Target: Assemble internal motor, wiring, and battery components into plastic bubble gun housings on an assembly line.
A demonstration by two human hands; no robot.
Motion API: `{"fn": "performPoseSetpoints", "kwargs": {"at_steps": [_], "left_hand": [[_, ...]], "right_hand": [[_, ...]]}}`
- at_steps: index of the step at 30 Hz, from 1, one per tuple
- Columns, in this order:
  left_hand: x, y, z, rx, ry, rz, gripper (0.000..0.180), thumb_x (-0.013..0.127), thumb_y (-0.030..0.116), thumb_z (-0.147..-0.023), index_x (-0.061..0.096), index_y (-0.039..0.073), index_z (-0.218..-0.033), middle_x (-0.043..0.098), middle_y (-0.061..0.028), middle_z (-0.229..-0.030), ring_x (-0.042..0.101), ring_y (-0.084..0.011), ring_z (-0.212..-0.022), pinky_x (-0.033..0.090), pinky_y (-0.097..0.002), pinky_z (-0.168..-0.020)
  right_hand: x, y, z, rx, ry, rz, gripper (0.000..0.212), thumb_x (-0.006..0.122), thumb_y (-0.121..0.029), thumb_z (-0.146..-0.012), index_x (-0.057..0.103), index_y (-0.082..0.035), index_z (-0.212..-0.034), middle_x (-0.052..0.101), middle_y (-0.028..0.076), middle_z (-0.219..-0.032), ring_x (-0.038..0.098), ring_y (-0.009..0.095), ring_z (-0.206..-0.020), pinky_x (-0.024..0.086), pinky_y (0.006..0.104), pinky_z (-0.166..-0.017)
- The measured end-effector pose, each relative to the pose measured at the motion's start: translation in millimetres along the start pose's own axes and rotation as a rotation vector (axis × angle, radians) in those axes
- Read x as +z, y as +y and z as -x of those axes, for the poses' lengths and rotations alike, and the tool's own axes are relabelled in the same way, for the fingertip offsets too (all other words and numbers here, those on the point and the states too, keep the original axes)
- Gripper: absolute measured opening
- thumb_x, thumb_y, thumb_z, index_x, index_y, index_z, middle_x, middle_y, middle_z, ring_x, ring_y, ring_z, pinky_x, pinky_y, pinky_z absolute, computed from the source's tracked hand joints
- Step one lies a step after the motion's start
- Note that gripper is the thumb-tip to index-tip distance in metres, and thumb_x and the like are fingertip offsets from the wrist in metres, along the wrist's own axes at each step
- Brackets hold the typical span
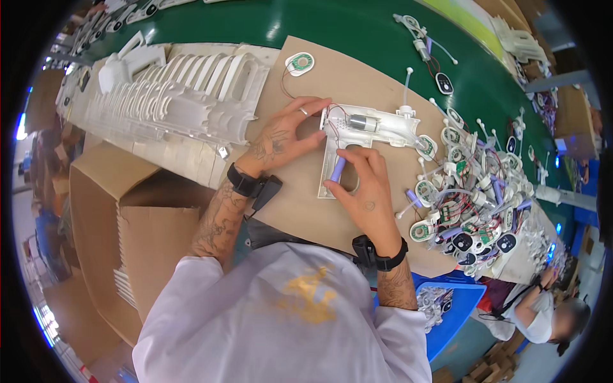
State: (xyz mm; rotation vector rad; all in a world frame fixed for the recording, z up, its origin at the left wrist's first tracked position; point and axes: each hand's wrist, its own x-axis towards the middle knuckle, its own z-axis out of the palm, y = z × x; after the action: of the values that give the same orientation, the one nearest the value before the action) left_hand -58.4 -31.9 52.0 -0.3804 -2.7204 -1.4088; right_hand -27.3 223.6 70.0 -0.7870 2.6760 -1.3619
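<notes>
A white plastic housing half (377,135), shaped like a handled device, lies on the brown board, its inside facing up. In it sit a silver motor (363,122) and thin red wires. My left hand (284,135) grips the housing's left end, index finger at the top corner and thumb lower down. Between the thumb and index finger of my right hand (367,188) is a purple cylindrical battery (338,168), over the handle part. A round green circuit board in a white frame (299,63) lies beyond my left hand, its wire running toward the housing.
Right of the housing is a heap of wired parts (472,198). White housing shells (185,102) stand stacked at left, above an open cardboard box (159,249). A blue bin (456,313) is beside my right arm. Another person (543,313) sits at far right.
</notes>
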Motion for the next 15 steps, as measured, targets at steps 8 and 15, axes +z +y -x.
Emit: {"fn": "performPoseSetpoints", "kwargs": {"at_steps": [8, 15], "left_hand": [[6.4, -6.0, 4.2, 0.026, 0.034, 0.057, 0.07, 0.079, 0.019, -0.1, 0.056, 0.013, -0.166, 0.061, -0.0179, -0.158, 0.061, -0.0384, -0.146, 0.05, -0.0443, -0.122], [16.5, 13.7, 19.3, -0.027, -0.014, 0.052, 0.1, 0.084, 0.017, -0.092, 0.032, 0.009, -0.177, 0.044, -0.0237, -0.173, 0.044, -0.0431, -0.161, 0.039, -0.0472, -0.133]], "right_hand": [[-0.1, -1.9, -4.7, -0.148, -0.106, 0.245, 0.052, 0.089, -0.012, -0.086, 0.071, -0.004, -0.134, 0.068, 0.013, -0.13, 0.062, 0.036, -0.117, 0.053, 0.0469, -0.1], [-1.0, -6.9, -3.6, -0.252, -0.142, 0.361, 0.042, 0.085, -0.013, -0.09, 0.073, -0.003, -0.129, 0.068, 0.012, -0.127, 0.063, 0.034, -0.115, 0.054, 0.047, -0.097]]}}
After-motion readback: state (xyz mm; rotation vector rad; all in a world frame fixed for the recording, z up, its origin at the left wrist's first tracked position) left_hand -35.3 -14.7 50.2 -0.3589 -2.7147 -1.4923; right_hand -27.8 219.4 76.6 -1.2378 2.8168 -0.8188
